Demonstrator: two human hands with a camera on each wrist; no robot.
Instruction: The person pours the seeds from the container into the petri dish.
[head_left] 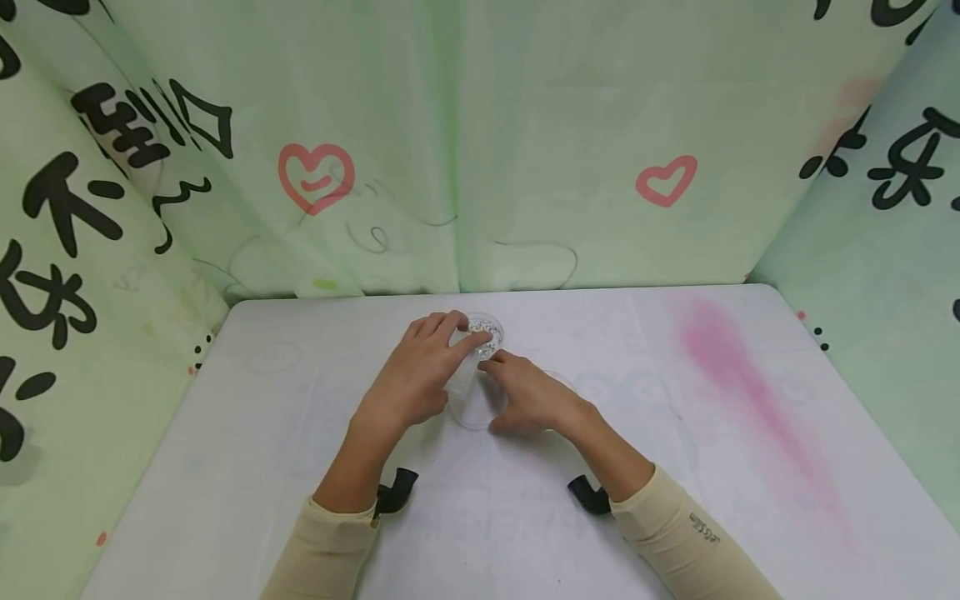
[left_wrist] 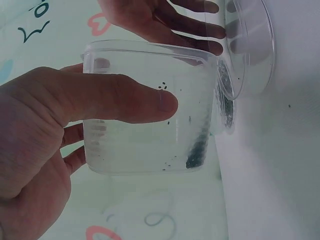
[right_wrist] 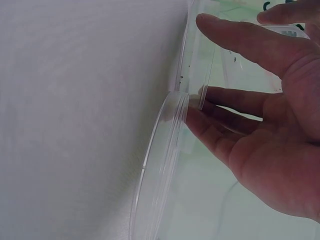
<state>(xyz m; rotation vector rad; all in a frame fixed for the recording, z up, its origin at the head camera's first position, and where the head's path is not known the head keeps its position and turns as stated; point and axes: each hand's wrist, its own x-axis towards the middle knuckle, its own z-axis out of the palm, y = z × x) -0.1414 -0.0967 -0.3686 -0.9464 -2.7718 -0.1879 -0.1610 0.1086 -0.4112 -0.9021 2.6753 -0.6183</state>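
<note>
The left hand (head_left: 411,375) has hold of a clear tub (left_wrist: 135,145), thumb on one side and fingers on the other. The tub looks tipped on its side over the desk (head_left: 300,467), its mouth toward the right hand (head_left: 536,396). Black bits (left_wrist: 197,150) sit in its low corner. The step looks like pouring the bits out. Next, I think, the tub must tip more, slowly, or the bits may fly off. The right hand is loose and wide, thumb apart, fingertips at a near dish (left_wrist: 260,30), maybe to keep it from sliding. A far dish (left_wrist: 231,110), just past the tub, has bits too. Both arms reach ahead and lean in, backs of the hands up.
</note>
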